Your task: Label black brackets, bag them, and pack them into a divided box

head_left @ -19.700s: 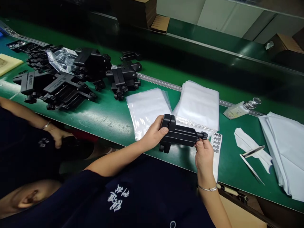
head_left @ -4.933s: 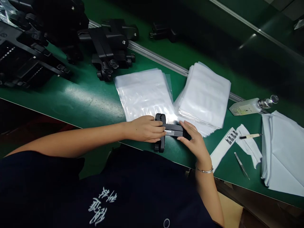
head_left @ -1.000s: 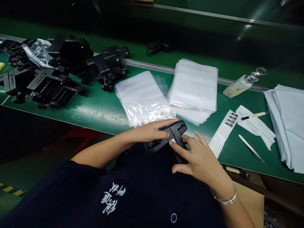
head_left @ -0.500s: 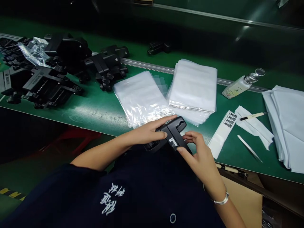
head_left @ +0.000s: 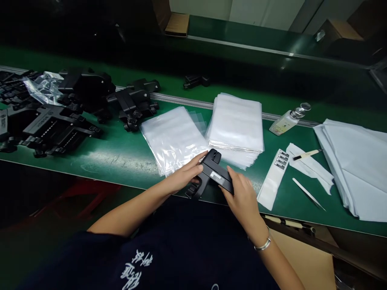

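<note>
Between my two hands is a black plastic device (head_left: 208, 174) with several arms and a small white label (head_left: 217, 177) on its upper face. My left hand (head_left: 188, 174) is closed around its left side, with the thumb on top. My right hand (head_left: 241, 192) wraps the lower right end of the same device, thumb and fingers on either side. It is held just over the bench's front edge, in front of my dark shirt. Clear plastic bags (head_left: 177, 139) lie flat just beyond my left hand.
A thick stack of bags (head_left: 237, 121) lies behind. At right are a pump bottle (head_left: 286, 122), a label strip (head_left: 273, 179), a small brush (head_left: 306, 154), tweezers (head_left: 308, 194) and white sheets (head_left: 356, 161). More black devices (head_left: 57, 127) crowd the left; another black part (head_left: 196, 81) lies farther back.
The device has turned in my hands, so its label now lies more level. My right hand has closed from a loose fingertip hold to a fuller grip. The camera view has tilted up.
</note>
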The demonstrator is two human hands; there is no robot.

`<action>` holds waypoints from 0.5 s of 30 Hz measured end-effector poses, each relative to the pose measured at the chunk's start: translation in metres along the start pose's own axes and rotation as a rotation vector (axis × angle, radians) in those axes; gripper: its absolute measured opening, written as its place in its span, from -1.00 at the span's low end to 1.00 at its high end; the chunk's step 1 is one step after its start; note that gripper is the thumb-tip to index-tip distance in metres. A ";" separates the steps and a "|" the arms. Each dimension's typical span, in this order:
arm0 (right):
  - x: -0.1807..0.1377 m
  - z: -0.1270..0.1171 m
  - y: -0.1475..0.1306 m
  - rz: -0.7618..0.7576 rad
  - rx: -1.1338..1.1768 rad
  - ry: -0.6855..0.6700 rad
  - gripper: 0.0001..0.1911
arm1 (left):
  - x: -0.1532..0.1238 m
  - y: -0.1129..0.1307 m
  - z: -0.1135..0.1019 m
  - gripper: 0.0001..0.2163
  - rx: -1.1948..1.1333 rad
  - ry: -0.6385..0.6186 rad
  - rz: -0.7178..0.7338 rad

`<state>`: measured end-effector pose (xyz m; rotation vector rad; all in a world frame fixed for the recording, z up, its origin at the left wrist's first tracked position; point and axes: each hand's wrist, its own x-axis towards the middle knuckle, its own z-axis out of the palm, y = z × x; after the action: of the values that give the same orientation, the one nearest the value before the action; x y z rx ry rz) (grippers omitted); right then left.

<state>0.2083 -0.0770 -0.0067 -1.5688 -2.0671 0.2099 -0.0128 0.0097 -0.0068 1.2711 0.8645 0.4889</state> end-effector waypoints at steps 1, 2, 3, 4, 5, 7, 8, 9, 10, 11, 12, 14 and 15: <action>0.001 -0.002 0.001 0.009 -0.027 0.048 -0.50 | 0.001 -0.003 0.001 -0.37 -0.020 -0.008 0.020; 0.002 -0.005 0.002 0.014 -0.046 0.100 -0.54 | 0.002 -0.007 0.001 -0.37 0.013 0.009 0.059; 0.004 -0.009 0.003 0.010 -0.064 0.158 -0.56 | 0.004 -0.013 0.000 -0.37 0.115 0.046 0.110; 0.004 -0.014 0.004 -0.006 -0.086 0.219 -0.57 | 0.006 -0.019 -0.001 -0.37 0.286 0.086 0.167; 0.005 -0.019 0.006 -0.035 -0.113 0.276 -0.56 | 0.008 -0.027 -0.003 -0.38 0.506 0.100 0.221; 0.005 -0.028 0.009 -0.114 -0.174 0.358 -0.51 | 0.012 -0.043 -0.007 -0.42 0.946 0.022 0.311; 0.004 -0.031 0.011 -0.154 -0.202 0.377 -0.48 | 0.013 -0.051 -0.009 -0.46 1.107 -0.049 0.348; 0.003 -0.033 0.013 -0.188 -0.226 0.384 -0.47 | 0.013 -0.058 -0.010 -0.50 1.213 -0.117 0.379; 0.002 -0.034 0.015 -0.217 -0.245 0.386 -0.47 | 0.013 -0.063 -0.010 -0.53 1.272 -0.160 0.404; 0.001 -0.035 0.016 -0.239 -0.262 0.387 -0.48 | 0.013 -0.067 -0.010 -0.55 1.302 -0.175 0.420; 0.000 -0.035 0.017 -0.249 -0.274 0.386 -0.50 | 0.011 -0.069 -0.008 -0.55 1.317 -0.168 0.425; -0.001 -0.035 0.018 -0.226 -0.259 0.393 -0.54 | 0.006 -0.071 -0.002 -0.54 1.336 -0.158 0.421; -0.002 -0.034 0.017 -0.175 -0.212 0.396 -0.56 | 0.003 -0.071 0.002 -0.52 1.347 -0.168 0.424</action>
<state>0.2402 -0.0798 0.0146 -1.3991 -1.9377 -0.3673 -0.0195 -0.0072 -0.0760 2.7170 0.7550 0.0499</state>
